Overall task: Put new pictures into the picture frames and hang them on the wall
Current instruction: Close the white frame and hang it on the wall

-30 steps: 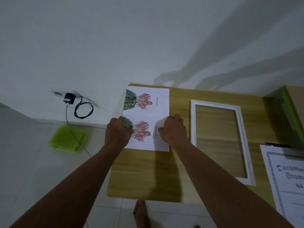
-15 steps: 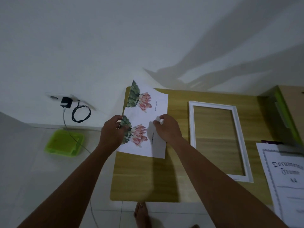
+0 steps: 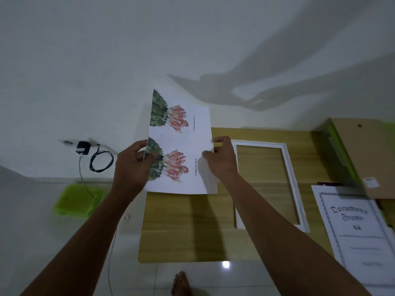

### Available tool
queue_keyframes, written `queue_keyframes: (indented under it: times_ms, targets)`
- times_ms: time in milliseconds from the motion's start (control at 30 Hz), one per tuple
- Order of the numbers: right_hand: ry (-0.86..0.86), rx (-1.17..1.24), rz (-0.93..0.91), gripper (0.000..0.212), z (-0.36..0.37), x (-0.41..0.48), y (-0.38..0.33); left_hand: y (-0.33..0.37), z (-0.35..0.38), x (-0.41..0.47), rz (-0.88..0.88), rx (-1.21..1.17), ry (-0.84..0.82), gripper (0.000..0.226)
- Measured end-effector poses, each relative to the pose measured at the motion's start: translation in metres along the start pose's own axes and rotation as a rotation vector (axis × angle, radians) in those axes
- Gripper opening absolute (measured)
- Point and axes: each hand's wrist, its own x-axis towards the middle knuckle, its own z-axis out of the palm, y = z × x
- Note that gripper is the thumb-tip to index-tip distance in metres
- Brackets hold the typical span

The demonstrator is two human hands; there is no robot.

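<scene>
A white printed sheet (image 3: 181, 144) with two cactus-and-pink-flower pictures is held up above the left part of the wooden table (image 3: 188, 227). My left hand (image 3: 133, 165) pinches its left edge. My right hand (image 3: 222, 161) pinches its right edge. An empty white picture frame (image 3: 297, 189) lies flat on the table just right of my right hand. A "Document Frame A4" insert sheet (image 3: 359, 238) lies at the table's right end.
A brown backing board (image 3: 363, 159) with green parts beneath leans at the far right. A charger and looped black cable (image 3: 96, 157) hang from a wall socket on the left. A green tray (image 3: 78, 201) lies on the tiled floor. A bare foot (image 3: 180, 284) shows below the table.
The printed sheet lay flat on the table a second ago. Both hands have taken it by its side edges and lifted it up toward the wall.
</scene>
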Motion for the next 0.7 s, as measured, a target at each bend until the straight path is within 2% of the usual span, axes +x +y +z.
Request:
queue_keyframes:
  times_ms: [100, 200, 300, 367, 433, 467, 500, 600, 633, 700]
  targets:
    - [0.039, 0.060, -0.045, 0.017, -0.025, -0.008, -0.010, 0.027, 0.016, -0.014, 0.093, 0.059, 0.029, 0.030]
    - [0.078, 0.061, -0.063, 0.018, -0.055, -0.017, -0.015, 0.048, 0.035, -0.028, 0.191, 0.120, 0.049, 0.027]
    - [0.106, -0.008, -0.143, 0.008, -0.086, -0.032, -0.028, 0.065, 0.058, -0.044, 0.367, 0.279, 0.078, 0.024]
    - [0.043, 0.036, -0.147, 0.031, -0.106, -0.047, -0.044, 0.075, 0.077, -0.058, 0.482, 0.371, 0.068, 0.026]
    - [-0.067, 0.155, -0.067, 0.068, -0.126, -0.060, -0.062, 0.083, 0.097, -0.074, 0.578, 0.495, 0.025, 0.030]
    - [-0.117, 0.210, -0.023, 0.076, -0.134, -0.066, -0.068, 0.084, 0.107, -0.081, 0.616, 0.565, -0.012, 0.032]
    - [-0.153, 0.249, 0.001, 0.071, -0.142, -0.071, -0.072, 0.085, 0.117, -0.088, 0.646, 0.623, -0.046, 0.033]
    - [-0.134, 0.343, -0.037, 0.015, -0.165, -0.082, -0.069, 0.084, 0.143, -0.106, 0.716, 0.709, -0.105, 0.037]
    - [-0.099, 0.353, -0.055, 0.009, -0.174, -0.084, -0.065, 0.085, 0.151, -0.112, 0.713, 0.713, -0.110, 0.037]
    - [-0.045, 0.312, -0.068, 0.023, -0.197, -0.084, -0.053, 0.086, 0.164, -0.123, 0.601, 0.637, -0.101, 0.047]
